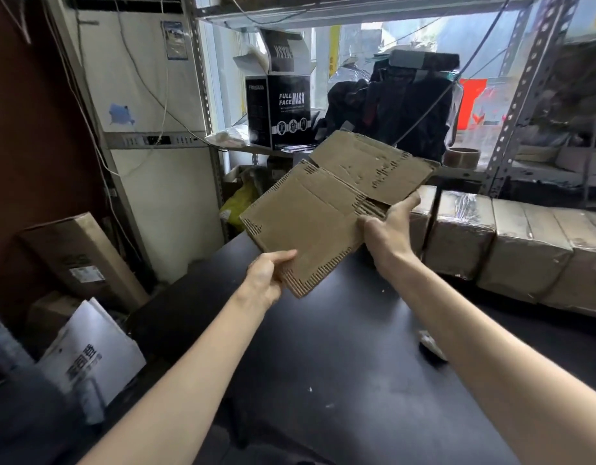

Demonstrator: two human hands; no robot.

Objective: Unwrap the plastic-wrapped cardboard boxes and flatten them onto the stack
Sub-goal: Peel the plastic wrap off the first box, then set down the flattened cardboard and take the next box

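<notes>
Two hands (268, 280) (388, 231), fingers (284, 256) around cardboard (323, 209)

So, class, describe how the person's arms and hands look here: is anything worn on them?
Both arms are bare: the left forearm and right forearm show no sleeves up to the picture's edge. The left hand and right hand wear no gloves, and no watch, bracelet or ring is visible.

At twelve o'clock ahead of me, a black box (289, 109) on the shelf is showing "FULL FACE MASK" in white. Its raised flap (284, 53) is carrying "MASK" upside down. Print on the white sheets (88, 357) at eight o'clock is blurring past reading.
</notes>
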